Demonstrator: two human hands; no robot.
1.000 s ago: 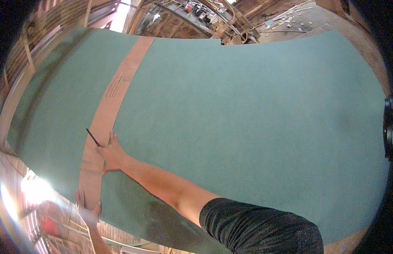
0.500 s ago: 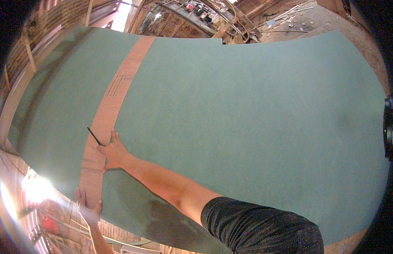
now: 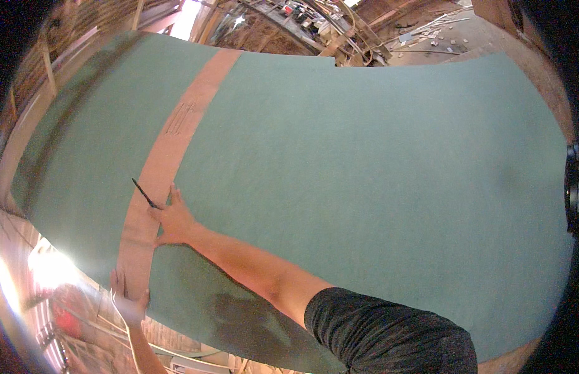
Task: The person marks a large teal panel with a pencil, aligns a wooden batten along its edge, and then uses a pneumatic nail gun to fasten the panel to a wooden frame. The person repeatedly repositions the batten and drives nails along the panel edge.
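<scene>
A long, thin reddish-brown wooden strip (image 3: 157,168) lies across a large green sheet (image 3: 364,187), running from the near left edge to the far edge. Several dark pencil-like lines mark its far half. My right hand (image 3: 177,223) rests at the strip's right edge, with a slim dark pencil-like stick (image 3: 143,192) held in its fingers and pointing far left across the strip. At the near end, my left hand (image 3: 131,305) spans the strip's width, fingers along the left edge and thumb on the right. A thin pale line runs beside the left wrist.
The green sheet has a small step in its far edge. Beyond it stands a cluttered bench (image 3: 314,25), with wood scraps (image 3: 426,34) on the floor at the far right. Corrugated walling (image 3: 84,25) rises at left. A round black object (image 3: 573,187) sits at the right rim.
The view has shifted slightly. In it, the strip's far end and my right hand with the stick sit a little farther right. Both hands keep much the same places on the strip.
</scene>
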